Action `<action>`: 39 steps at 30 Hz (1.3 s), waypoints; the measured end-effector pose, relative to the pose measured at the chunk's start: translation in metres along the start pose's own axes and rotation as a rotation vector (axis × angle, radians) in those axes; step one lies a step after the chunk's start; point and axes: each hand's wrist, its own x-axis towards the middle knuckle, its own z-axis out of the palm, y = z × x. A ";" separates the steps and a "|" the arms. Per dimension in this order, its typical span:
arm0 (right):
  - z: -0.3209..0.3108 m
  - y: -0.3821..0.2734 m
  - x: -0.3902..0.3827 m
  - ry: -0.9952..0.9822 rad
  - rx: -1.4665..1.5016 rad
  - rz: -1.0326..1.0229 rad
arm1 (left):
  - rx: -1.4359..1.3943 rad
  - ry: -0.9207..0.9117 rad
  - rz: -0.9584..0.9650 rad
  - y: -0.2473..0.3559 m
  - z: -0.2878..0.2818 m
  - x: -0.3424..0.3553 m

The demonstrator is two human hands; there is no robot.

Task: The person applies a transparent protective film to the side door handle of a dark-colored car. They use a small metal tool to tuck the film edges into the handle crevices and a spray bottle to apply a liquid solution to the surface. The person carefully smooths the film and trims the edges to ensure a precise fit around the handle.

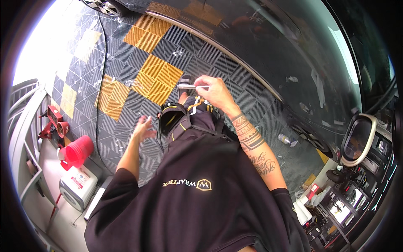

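My right hand (215, 93) is closed around a slim, silver, pen-like tool (191, 87), held level in front of my body with its thin end toward the left. Its exact kind does not show. Lower and to the left, my left hand (145, 129) hangs with its fingers apart and nothing visible in them. Nearest to that hand is a black pouch (173, 114) with yellow trim, worn at my waist. Below the tool, one of my sandals (184, 80) shows on the tiled floor.
A dark, glossy car (268, 50) spans the far and right side, its mirror (359, 140) jutting out. A black hose (102, 63) crosses the grey and yellow floor tiles (157, 77). Red buckets (79, 151) stand left. A bottle (283, 138) lies near the wheel.
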 end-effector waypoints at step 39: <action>0.026 0.097 -0.001 -0.060 -0.158 0.145 | 1.047 -0.393 0.487 0.123 0.125 -0.069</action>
